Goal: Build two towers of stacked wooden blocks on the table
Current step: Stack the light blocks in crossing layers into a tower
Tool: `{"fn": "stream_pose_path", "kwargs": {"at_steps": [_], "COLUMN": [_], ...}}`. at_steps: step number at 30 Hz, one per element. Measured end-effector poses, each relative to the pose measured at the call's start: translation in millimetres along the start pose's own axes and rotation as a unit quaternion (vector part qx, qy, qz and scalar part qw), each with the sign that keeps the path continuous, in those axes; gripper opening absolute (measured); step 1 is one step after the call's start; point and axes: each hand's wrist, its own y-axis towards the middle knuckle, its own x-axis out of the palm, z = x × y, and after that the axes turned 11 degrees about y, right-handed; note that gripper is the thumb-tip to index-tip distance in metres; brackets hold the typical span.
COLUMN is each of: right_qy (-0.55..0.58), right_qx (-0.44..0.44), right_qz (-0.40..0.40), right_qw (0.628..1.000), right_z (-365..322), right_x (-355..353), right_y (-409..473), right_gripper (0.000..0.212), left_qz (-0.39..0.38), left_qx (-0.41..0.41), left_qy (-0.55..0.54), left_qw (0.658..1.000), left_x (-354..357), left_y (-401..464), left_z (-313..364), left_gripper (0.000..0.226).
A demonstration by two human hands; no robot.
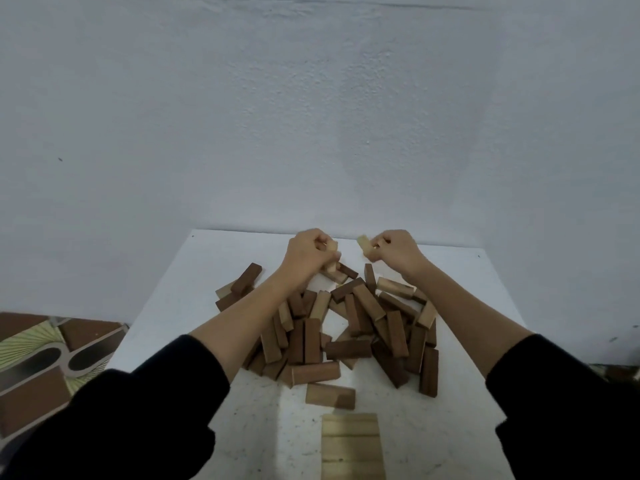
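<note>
A loose heap of wooden blocks, dark brown and pale, lies across the middle of the white table. At the heap's far edge my left hand is closed around a pale block held upright. My right hand grips another pale block, lifted above the table. The two hands are a short way apart. A flat layer of pale blocks laid side by side sits at the table's near edge, cut off by the frame's bottom.
A plain pale wall rises just behind the table's far edge. Patterned floor tiles show to the left of the table. A few stray blocks lie left of the heap. One two-tone block lies between heap and layer.
</note>
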Motion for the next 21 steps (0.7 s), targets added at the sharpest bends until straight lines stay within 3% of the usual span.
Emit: {"fn": "stream_pose_path", "kwargs": {"at_steps": [1, 2, 4, 7, 11, 15, 21], "right_qy": [0.088, 0.134, 0.156, 0.136, 0.103, 0.094, 0.11], "right_qx": [0.019, 0.026, 0.019, 0.011, -0.024, -0.029, -0.077], "right_qz": [-0.019, -0.037, -0.063, -0.065, -0.074, -0.066, -0.073], "right_qw": [0.996, 0.99, 0.986, 0.988, 0.992, 0.993, 0.988], "right_z": [-12, -23, -37, -59, -79, -95, -119], "right_x": [1, 2, 4, 10, 19, 36, 72], "right_y": [-10, -19, -35, -57, -90, -124, -185], "right_gripper": [0.006, 0.015, 0.028, 0.014, 0.012, 0.038, 0.01], "left_qz": [0.0, -0.002, 0.001, -0.007, 0.004, 0.037, 0.062], "left_qx": [-0.014, -0.023, -0.029, -0.018, -0.009, -0.008, -0.024], "left_qy": [-0.079, -0.156, -0.232, -0.238, -0.229, -0.242, -0.223], "left_qw": [0.997, 0.987, 0.972, 0.971, 0.973, 0.97, 0.973], "left_x": [-2, -6, -15, -29, -49, -71, -94], "left_y": [-4, -9, -19, -36, -67, -103, -168], "left_z": [6, 13, 23, 32, 37, 33, 2], "left_gripper": [0.014, 0.015, 0.021, 0.031, 0.023, 0.023, 0.028]}}
